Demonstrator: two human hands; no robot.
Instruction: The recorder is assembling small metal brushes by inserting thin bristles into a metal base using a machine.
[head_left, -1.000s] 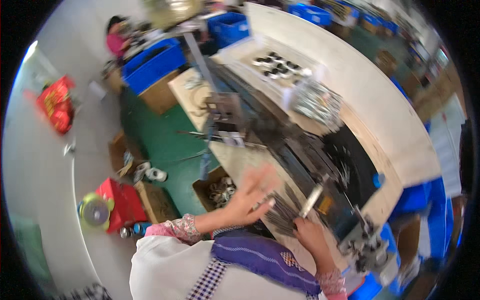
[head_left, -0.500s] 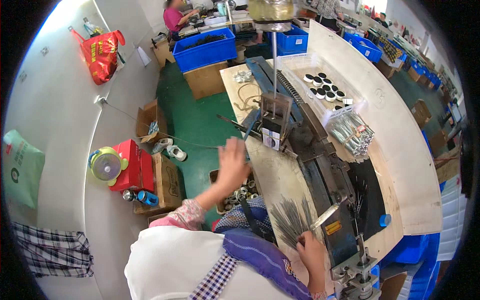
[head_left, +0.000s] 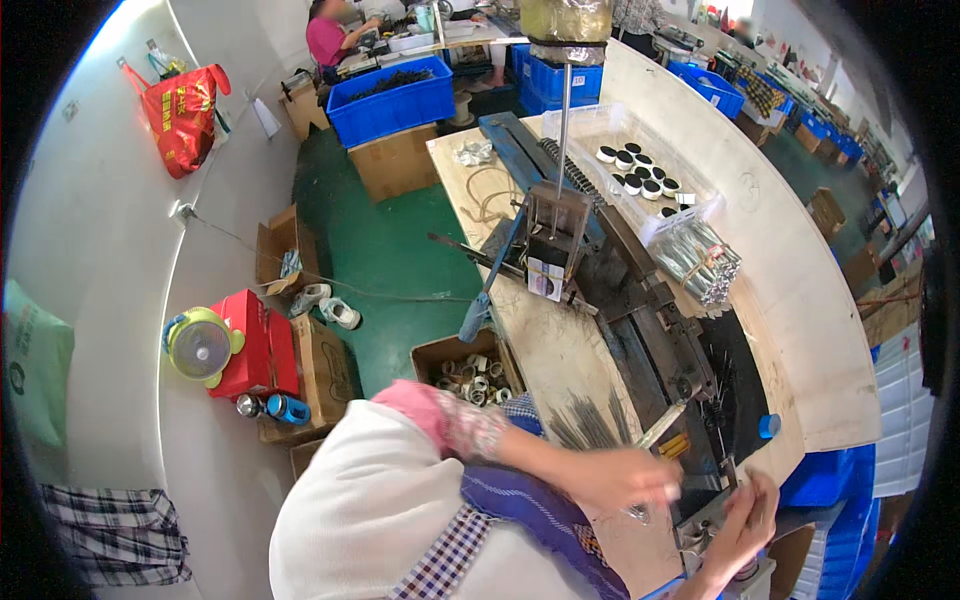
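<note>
My left hand (head_left: 632,479) reaches across my body over the near end of the bench machine (head_left: 655,330); its fingers are smeared by motion. Just right of it, my right hand (head_left: 745,522) has its fingers closed together by the machine's near end fitting, and whatever they pinch is too small to make out. Under my left forearm fans a bunch of thin grey metal rods (head_left: 583,423). A flat pale metal strip (head_left: 661,426) slants beside them, with yellow pieces (head_left: 675,446) close by. The machine's lever has a blue-wrapped handle (head_left: 475,318), which nobody holds.
A clear plastic bin (head_left: 690,205) holds black-topped white round pieces and a bundle of silver rods (head_left: 700,262). A blue cap (head_left: 769,427) lies at the bench's right. Below the left edge stands a carton of rings (head_left: 470,370). Another person (head_left: 328,40) sits far back.
My left hand has left the area by the lever handle and swung right, to the machine's near end. My right hand has moved from the thin rods rightward to the end fitting.
</note>
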